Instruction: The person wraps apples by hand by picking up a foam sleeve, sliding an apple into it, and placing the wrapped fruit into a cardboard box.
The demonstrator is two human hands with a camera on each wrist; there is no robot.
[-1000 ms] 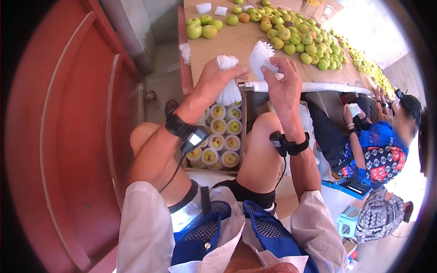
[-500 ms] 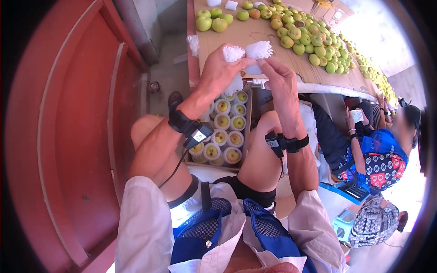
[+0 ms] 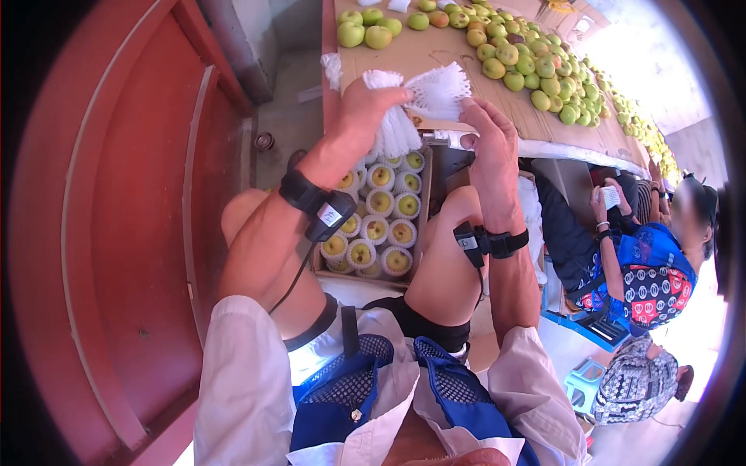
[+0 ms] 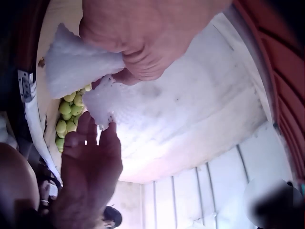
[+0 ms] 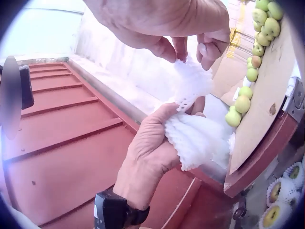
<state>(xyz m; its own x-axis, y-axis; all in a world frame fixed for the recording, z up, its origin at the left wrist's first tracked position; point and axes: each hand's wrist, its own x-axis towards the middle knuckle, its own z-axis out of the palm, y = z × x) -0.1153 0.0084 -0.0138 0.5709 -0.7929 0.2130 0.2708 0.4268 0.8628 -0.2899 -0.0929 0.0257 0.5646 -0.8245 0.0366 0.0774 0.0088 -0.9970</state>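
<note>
My left hand (image 3: 364, 116) grips a stack of white foam fruit nets (image 3: 398, 133), which hangs below the fist over the crate. Between both hands a single white foam net (image 3: 440, 92) is spread out. Its near end lies at my left thumb, while my right hand (image 3: 491, 140) pinches the far edge with its fingertips. In the right wrist view the net (image 5: 193, 83) stretches from the right fingertips down to the left hand (image 5: 155, 140). The left wrist view shows the stack of nets (image 4: 78, 62) jutting from the left fist.
Below the hands, a cardboard crate (image 3: 427, 203) holds netted apples (image 3: 380, 202). A cardboard-topped table (image 3: 435, 58) bears a heap of loose green apples (image 3: 544, 70). A red door (image 3: 132, 210) stands at left. Another person (image 3: 653, 256) sits at right, near a blue stool (image 3: 583, 382).
The hands first came together, bringing the single net to the stack in the left hand. Now the right hand has drawn slightly right, and the net is stretched wider between them.
</note>
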